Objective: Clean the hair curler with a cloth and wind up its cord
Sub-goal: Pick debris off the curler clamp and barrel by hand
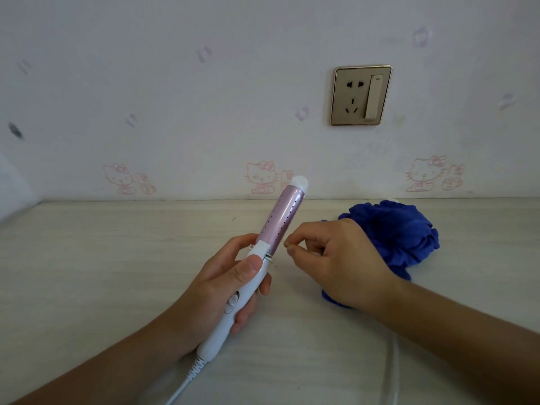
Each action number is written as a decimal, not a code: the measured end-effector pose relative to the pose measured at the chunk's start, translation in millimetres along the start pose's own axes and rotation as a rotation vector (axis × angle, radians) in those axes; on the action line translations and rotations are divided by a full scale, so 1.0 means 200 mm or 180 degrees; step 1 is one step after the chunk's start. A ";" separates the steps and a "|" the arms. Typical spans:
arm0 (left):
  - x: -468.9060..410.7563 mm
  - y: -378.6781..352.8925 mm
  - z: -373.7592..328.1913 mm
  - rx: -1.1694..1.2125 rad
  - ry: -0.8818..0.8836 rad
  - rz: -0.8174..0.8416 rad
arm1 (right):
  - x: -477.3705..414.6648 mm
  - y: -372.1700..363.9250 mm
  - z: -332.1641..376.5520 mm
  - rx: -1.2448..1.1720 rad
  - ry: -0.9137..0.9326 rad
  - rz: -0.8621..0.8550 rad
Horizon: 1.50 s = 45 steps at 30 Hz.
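left hand (220,287) grips hair curler (287,217) | right hand (339,258) curled beside it | cloth (394,229) behind

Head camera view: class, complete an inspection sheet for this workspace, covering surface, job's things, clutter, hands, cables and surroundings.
Surface: pale wood-grain tabletop, set against the wall.
Job's things: white-handled hair curler with pink barrel, raised, tip tilted up and right; crumpled blue cloth lying on the tabletop behind the right hand.
Clutter: nothing seen.
Hands: left hand grips the curler's handle; right hand beside the barrel's base, fingers curled, nothing seen in them.
Cables: white cord leaves the handle's end and runs off the bottom edge; another white stretch lies under the right forearm.
Surroundings: cartoon-cat wallpaper; gold-framed wall socket with switch, nothing plugged in.
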<state>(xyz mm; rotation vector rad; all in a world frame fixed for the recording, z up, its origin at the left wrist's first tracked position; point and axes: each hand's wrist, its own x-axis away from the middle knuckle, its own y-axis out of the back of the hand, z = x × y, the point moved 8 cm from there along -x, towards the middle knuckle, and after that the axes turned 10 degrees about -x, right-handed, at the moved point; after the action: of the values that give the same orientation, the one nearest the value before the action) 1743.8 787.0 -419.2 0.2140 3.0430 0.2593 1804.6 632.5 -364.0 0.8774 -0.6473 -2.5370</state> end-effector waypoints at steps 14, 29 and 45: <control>-0.06 -0.01 0.07 -0.0624 0.1179 -0.0240 | -0.03 0.10 -0.09 0.0219 0.0070 -0.0402; 0.00 0.00 0.06 -0.0329 0.0617 -0.0331 | -0.05 0.20 -0.14 -0.0045 -0.0110 -0.0793; 0.01 0.01 0.03 -0.0282 0.0418 -0.0472 | 0.06 -0.04 0.00 -0.0096 0.0517 0.0117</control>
<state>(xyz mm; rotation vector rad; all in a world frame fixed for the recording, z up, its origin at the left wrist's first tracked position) 1743.3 790.7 -424.5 -0.0362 3.1463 0.4116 1794.8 633.8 -374.2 1.0383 -0.5678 -2.4056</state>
